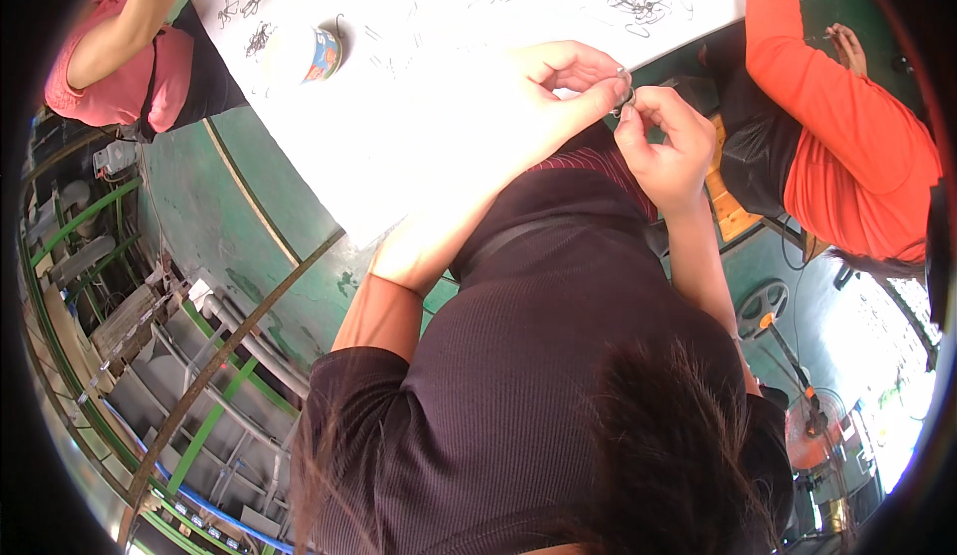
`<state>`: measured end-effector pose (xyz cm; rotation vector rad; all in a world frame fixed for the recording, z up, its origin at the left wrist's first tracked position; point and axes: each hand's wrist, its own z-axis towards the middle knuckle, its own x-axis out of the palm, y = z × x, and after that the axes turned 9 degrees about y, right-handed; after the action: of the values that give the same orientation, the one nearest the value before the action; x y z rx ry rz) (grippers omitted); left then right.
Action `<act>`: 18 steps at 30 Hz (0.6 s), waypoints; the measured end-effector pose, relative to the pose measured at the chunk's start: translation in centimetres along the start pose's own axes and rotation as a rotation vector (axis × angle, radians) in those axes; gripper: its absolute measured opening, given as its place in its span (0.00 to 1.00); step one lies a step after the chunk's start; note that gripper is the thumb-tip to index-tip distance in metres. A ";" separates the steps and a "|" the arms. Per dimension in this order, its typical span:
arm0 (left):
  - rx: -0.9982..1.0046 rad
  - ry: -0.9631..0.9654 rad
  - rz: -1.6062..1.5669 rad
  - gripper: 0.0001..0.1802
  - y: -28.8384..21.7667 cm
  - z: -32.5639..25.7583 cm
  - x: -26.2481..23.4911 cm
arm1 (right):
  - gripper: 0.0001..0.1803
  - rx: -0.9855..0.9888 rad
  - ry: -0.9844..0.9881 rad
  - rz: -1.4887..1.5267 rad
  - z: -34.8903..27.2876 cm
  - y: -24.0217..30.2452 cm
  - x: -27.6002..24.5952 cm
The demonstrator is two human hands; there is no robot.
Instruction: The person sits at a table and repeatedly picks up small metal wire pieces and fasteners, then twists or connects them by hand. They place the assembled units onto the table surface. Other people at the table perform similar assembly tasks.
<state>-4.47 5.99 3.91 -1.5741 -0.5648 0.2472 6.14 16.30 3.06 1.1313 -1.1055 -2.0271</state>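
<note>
My left hand [568, 81] and my right hand [673, 146] meet at the near edge of the white table, both closed in a pinch. Between their fingertips is a small dark ring-like piece [625, 102]; its exact kind is too small to make out. Both thumbs and forefingers press on it and hide part of it. Thin black loop-shaped pieces [638, 0] lie in a loose heap on the table beyond my hands. More of them form small bunches [259, 36] at the far left.
A round tub with a blue patterned side [323, 54] is on the white table [399, 146], left of my hands. A person in pink [164, 86] is at the left, another in an orange sleeve [797, 66] close on the right. Metal racks [219, 395] stand lower left, a fan [812, 430] lower right.
</note>
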 end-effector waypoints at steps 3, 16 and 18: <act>-0.003 0.014 -0.011 0.08 0.1 0.0 0.0 | 0.04 0.011 0.014 0.008 -0.2 -0.3 0.0; -0.073 -0.102 -0.322 0.07 1.5 0.5 0.0 | 0.04 0.103 0.033 0.061 0.0 -0.2 0.6; -0.094 -0.121 -0.318 0.07 1.5 0.4 -0.1 | 0.04 0.085 0.046 0.034 0.0 -0.2 0.7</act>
<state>-4.42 6.28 2.43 -1.5404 -0.9219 0.0755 5.78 15.89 2.58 1.1875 -1.1899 -1.9348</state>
